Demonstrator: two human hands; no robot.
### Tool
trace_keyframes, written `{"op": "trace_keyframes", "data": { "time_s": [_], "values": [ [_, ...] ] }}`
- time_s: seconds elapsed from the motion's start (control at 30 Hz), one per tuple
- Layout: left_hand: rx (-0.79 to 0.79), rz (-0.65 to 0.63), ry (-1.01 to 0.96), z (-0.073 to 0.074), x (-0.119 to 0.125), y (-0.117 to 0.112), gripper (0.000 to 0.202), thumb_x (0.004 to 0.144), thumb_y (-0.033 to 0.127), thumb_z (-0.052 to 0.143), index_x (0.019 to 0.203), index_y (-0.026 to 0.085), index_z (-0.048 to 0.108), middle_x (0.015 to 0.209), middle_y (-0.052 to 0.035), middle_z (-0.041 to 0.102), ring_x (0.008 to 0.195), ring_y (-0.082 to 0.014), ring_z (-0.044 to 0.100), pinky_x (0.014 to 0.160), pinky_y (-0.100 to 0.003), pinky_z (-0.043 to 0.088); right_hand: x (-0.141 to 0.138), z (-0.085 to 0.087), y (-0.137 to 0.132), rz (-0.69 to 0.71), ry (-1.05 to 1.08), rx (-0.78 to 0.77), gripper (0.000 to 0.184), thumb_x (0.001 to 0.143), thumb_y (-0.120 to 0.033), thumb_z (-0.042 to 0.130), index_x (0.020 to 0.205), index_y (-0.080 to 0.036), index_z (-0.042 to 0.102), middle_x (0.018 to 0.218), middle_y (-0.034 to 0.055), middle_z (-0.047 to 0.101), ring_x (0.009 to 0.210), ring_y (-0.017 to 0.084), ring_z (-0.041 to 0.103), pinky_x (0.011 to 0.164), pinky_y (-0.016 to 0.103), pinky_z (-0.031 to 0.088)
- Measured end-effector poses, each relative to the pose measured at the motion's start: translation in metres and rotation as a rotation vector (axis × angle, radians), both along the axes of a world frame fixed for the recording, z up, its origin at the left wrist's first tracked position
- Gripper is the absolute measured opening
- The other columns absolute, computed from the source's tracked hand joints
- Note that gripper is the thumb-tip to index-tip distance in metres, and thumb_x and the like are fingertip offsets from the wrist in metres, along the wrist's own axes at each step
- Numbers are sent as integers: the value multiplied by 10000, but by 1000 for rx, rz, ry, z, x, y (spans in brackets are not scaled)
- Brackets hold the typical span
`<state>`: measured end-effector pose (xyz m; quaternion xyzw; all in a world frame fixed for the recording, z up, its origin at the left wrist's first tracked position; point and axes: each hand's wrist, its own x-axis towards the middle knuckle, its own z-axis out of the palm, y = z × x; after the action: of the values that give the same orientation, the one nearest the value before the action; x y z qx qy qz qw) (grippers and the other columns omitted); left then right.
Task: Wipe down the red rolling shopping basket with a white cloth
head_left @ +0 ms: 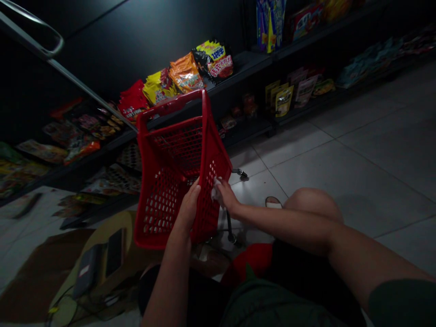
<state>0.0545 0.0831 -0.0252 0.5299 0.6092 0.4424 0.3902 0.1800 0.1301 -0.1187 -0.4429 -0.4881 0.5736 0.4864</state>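
Observation:
A red wheeled shopping basket (204, 150) with perforated plastic walls stands in front of me, tilted in my view. My left hand (189, 204) rests at the edge of its right-hand wall, apparently gripping it; some of its fingers are hidden. Against the outside of that same wall, my right hand (226, 197) presses a crumpled white cloth or tissue (215, 190), its fingers closed round it. The basket's interior shows nothing that I can make out in the dim light.
Dark shelves (252, 63) with snack packets (187, 72) run behind the basket. A metal bar (85, 91) slants in from the upper left. On a round yellowish stool (131, 227) lie dark flat devices (115, 252), with cables and cardboard (44, 259) nearby. Pale tiles (306, 159) cover the floor.

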Motion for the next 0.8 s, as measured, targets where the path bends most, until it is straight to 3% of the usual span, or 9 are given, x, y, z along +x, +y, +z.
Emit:
{"op": "trace_keyframes", "data": {
  "time_s": [0.13,0.2,0.27,0.37,0.5,0.57,0.67,0.73,0.8],
  "values": [
    [10,37,37,-1,-3,0,492,942,427,452,1368,202,553,1465,-40,529,1395,-207,427,1208,-382,265,11,0,-78,199,-38,67,354,789,-151,519,1122,-211,625,1182,65,561,1169,186,524,1081,381,380],
    [10,43,65,-1,-5,0,489,944,428,449,1359,197,563,1464,-43,529,1398,-207,423,1214,-377,251,16,0,-97,317,-16,102,360,732,-139,595,1079,-223,629,1151,49,567,1133,190,546,1056,380,404],
    [-1,44,68,-2,-6,-1,498,944,441,448,1365,199,559,1465,-44,529,1396,-211,427,1208,-377,264,19,2,-89,327,51,61,430,692,-155,652,1112,-226,593,1135,32,590,1085,185,574,1017,370,439],
    [-4,47,33,-5,-8,0,509,940,457,458,1375,209,549,1464,-43,529,1388,-218,438,1195,-389,293,17,6,-44,184,141,-38,568,644,-181,690,1187,-217,529,1109,14,625,993,171,608,932,337,493],
    [-6,47,-21,-10,-8,3,515,932,457,473,1377,209,547,1456,-49,538,1377,-230,452,1180,-407,323,12,12,1,69,85,-81,406,714,-219,620,1119,-191,595,1052,24,650,962,179,613,920,352,504],
    [-4,49,-11,-11,-8,4,510,930,456,475,1372,212,553,1455,-45,539,1383,-228,445,1186,-402,310,12,14,-6,70,19,-33,363,776,-224,566,1133,-177,602,1123,59,633,1076,200,585,1012,386,455],
    [10,45,35,-11,-10,5,503,932,448,469,1368,213,558,1469,-39,524,1400,-221,421,1203,-392,274,14,12,-50,171,-45,133,459,830,-236,552,1285,-184,512,1332,105,520,1281,225,471,1129,414,348],
    [16,47,74,-11,-12,5,501,933,443,465,1366,209,561,1475,-40,516,1406,-217,413,1213,-387,251,16,9,-83,262,-64,236,523,808,-228,607,1314,-225,473,1334,94,499,1276,233,473,1120,403,367],
    [13,54,99,-12,-15,4,499,933,444,465,1361,207,564,1474,-40,518,1408,-214,410,1219,-385,234,19,5,-100,357,-69,310,499,752,-184,663,1225,-266,526,1217,57,554,1170,237,541,1047,370,436]
  ]
}}
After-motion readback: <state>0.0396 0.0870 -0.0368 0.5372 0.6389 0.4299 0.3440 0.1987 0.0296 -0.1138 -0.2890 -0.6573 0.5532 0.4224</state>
